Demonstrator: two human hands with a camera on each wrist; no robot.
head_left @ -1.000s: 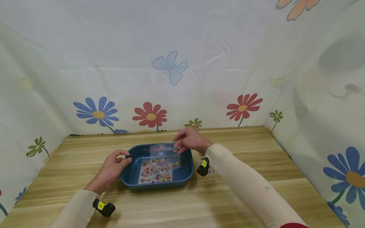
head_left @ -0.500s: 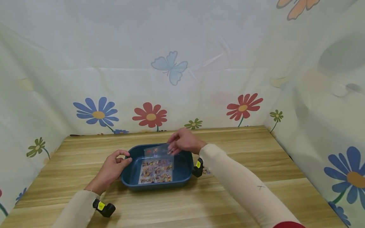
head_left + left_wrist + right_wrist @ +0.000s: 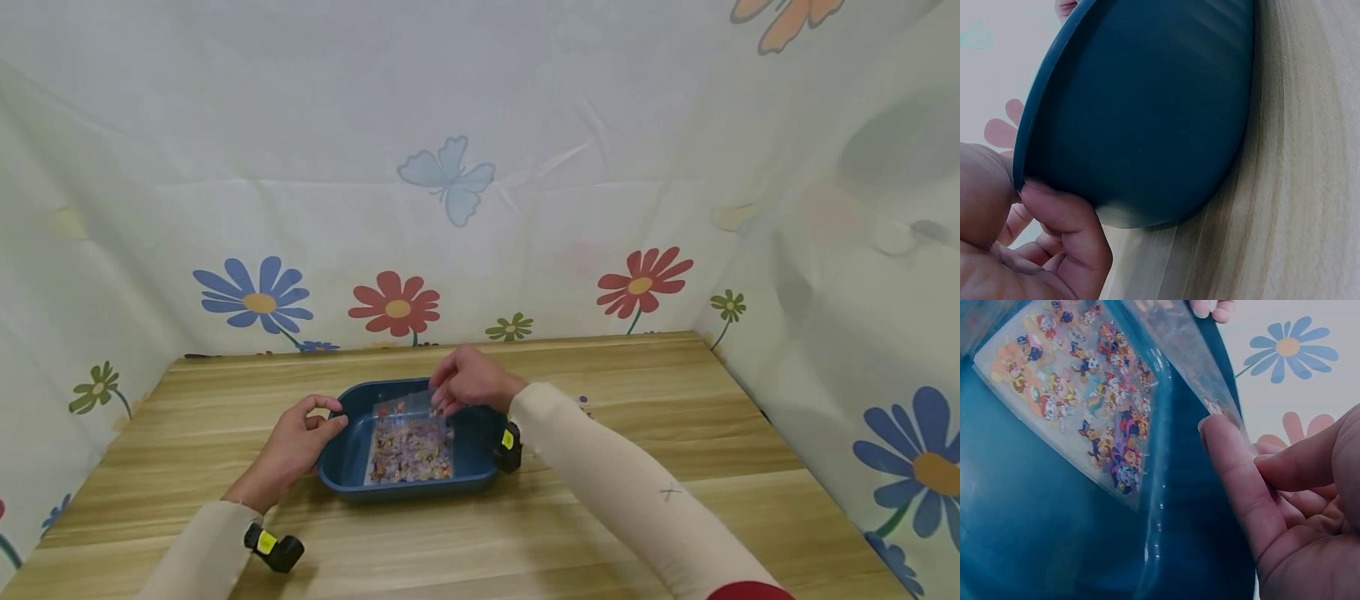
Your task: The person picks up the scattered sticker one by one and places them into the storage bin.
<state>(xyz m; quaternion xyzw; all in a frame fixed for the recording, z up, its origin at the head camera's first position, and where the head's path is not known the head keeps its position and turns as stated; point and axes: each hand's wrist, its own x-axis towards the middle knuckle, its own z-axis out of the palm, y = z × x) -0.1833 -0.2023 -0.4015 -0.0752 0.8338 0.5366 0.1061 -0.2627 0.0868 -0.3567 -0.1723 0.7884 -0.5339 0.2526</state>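
Note:
A dark blue plastic basin [image 3: 416, 493] stands on the table. My left hand [image 3: 300, 437] pinches its left rim between thumb and curled fingers; the left wrist view shows this grip against the basin wall [image 3: 1141, 119]. Inside lies a stack of clear sticker sheets [image 3: 411, 462] printed with small colourful cartoon figures. My right hand [image 3: 471, 385] is over the basin's back right part and pinches a clear sticker sheet [image 3: 405, 407] by its edge. This sheet slants above the stack and overlaps its back part. In the right wrist view, thumb and forefinger [image 3: 1235, 469] meet at the sheet's edge.
The wood-grain table [image 3: 600, 517] carries the basin near its middle. Small colourful printed bits [image 3: 584, 405] show to the right, partly behind my right arm. A pale curtain [image 3: 540, 250] with printed flowers hangs behind and at both sides.
My right hand has moved left and slightly lower with the pinched sticker sheet, which now hangs closer over the stack. My left hand has stayed at the rim.

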